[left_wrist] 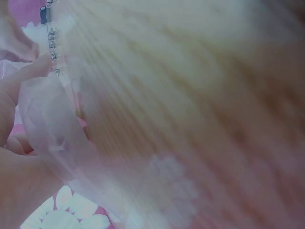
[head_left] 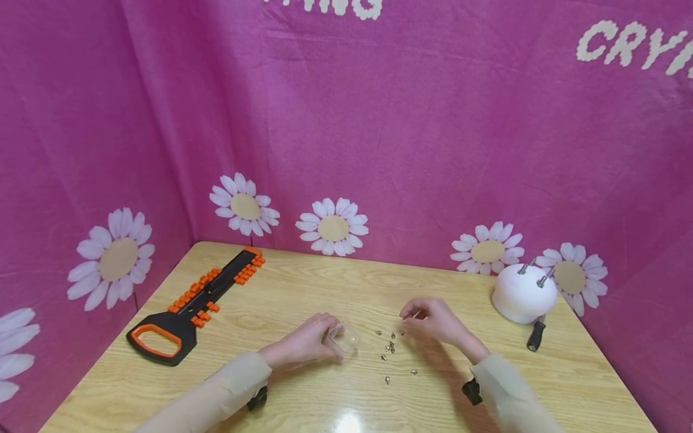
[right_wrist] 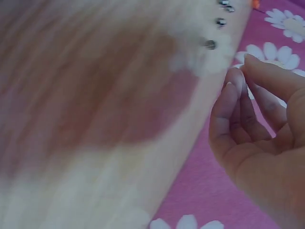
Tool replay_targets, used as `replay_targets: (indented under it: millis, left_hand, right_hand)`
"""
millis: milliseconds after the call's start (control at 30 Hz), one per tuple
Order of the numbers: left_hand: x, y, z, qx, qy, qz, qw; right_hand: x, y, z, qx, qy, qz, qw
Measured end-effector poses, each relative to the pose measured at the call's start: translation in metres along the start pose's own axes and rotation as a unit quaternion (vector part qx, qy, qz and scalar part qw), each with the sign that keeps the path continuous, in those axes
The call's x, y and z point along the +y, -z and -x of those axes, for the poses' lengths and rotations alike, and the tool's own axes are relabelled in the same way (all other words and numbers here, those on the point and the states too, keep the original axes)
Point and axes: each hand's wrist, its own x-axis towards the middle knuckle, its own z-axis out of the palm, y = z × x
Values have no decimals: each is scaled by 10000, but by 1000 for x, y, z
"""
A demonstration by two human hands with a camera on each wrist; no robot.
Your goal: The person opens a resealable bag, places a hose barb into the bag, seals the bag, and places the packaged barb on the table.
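Clear plastic forms the cup (head_left: 349, 340) that we find gripped in the curled fingers of the left hand (head_left: 305, 344). Small metal pieces (head_left: 387, 349) lie loose near it on the desk (head_left: 335, 288). The right hand (head_left: 437, 322) has its fingers curled, tips together; we cannot tell whether they pinch anything. We judge the work unfinished: several pieces lie outside the cup, whose contents we cannot make out.

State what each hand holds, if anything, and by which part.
The left hand holds a clear plastic item by the side nearest the palm; whether the right hand pinches anything cannot be told.
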Motion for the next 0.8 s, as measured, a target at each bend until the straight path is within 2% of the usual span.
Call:
replay_targets:
  millis: [167,400,667,800]
  left_hand:
    - [0,0,1,7,24,32,10000]
    - [-2,-1,0,23,-22,28,10000]
    - [-3,-1,0,49,-100,-43,9999]
    - [-3,0,0,30,-104,-25,9999]
  right_hand:
    - [15,-4,8,-282,-183,145,9993]
    - [17,-13,8,-316,-341,291,9985]
    - [16,-17,6,-159,-84,724,9972]
    - [15,-17,6,-189,-90,760,9969]
